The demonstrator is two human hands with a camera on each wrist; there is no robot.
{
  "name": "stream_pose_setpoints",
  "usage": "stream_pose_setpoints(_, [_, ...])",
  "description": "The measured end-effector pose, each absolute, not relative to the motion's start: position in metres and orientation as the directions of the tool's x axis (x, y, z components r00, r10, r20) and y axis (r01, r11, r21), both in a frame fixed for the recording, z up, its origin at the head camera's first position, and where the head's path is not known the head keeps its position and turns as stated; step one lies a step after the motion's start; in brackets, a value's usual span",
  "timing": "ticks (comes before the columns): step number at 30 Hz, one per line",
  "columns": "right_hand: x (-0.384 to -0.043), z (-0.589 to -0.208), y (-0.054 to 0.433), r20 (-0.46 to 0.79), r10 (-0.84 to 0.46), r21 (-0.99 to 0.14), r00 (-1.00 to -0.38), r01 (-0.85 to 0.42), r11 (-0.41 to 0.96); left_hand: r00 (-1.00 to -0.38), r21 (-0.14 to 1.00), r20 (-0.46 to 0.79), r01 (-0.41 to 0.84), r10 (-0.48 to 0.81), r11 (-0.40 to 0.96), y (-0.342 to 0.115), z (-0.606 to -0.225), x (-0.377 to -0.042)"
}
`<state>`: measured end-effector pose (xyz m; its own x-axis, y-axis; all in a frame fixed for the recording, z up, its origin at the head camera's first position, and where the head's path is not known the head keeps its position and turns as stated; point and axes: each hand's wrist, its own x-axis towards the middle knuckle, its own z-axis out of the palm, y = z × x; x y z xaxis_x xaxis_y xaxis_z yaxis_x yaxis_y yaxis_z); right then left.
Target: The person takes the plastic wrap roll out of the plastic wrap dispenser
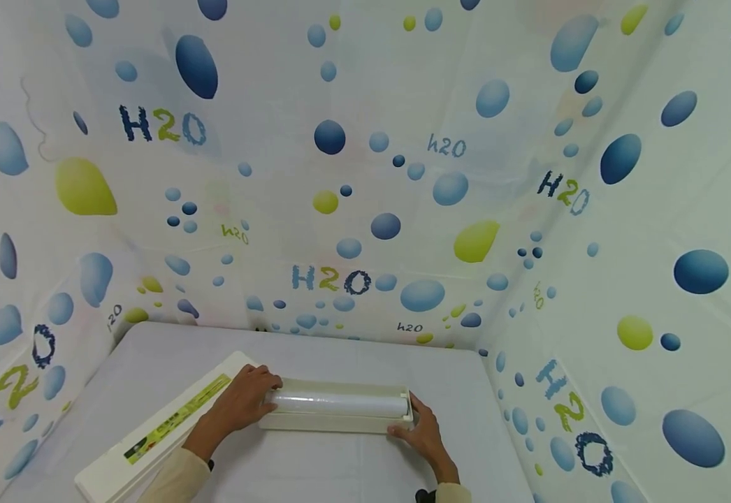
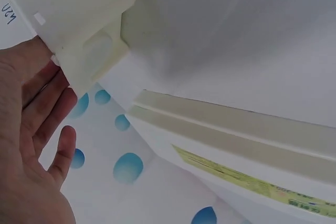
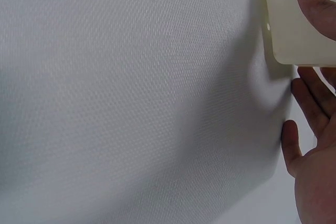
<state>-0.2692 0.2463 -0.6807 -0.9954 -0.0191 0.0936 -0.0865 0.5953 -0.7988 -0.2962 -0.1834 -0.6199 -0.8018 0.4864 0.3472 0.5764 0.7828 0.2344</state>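
Box (image 1: 324, 423), long, pale, open along its upper side, with a glossy roll (image 1: 340, 403) lying lengthwise inside. Position: directly between the two hands, on or just above the white-covered table (image 1: 315, 468); whether its base touches the cloth cannot be told.

Left hand (image 1: 242, 399): grips the box's left end, thumb at the near side, fingers at the far side; the spread is only as wide as the box's end.

Right hand (image 1: 422, 427): holds the opposite end, thumb on the near wall, fingers round behind the end wall.

Purpose of hold, as judged: one hand at each end appears to keep the long box level and steady; the open side, turned up, keeps the roll in sight and reach, within the gap between the hands, neither hand plainly gripping it.

Companion piece: long white cover (image 1: 167, 441) with green label (image 1: 177, 418), lying aslant to the left of the left hand, its far end partly hidden by that hand. Likely set there to leave room before both hands.
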Motion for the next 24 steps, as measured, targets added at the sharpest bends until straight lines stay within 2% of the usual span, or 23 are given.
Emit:
stream_pose_setpoints(14, [-0.269, -0.679, 0.246, 0.083, -0.014, -0.819, -0.996, -0.076, 0.569, -0.828, 0.245, 0.251, 0.555, 0.501, 0.795, -0.171, -0.623, -0.31])
stream_pose_setpoints(24, [-0.27, -0.68, 0.248, 0.083, -0.001, -0.813, -0.997, -0.069, 0.579, -0.888, 0.309, 0.168, 0.46, 0.428, 0.833, -0.167, -0.624, -0.305])
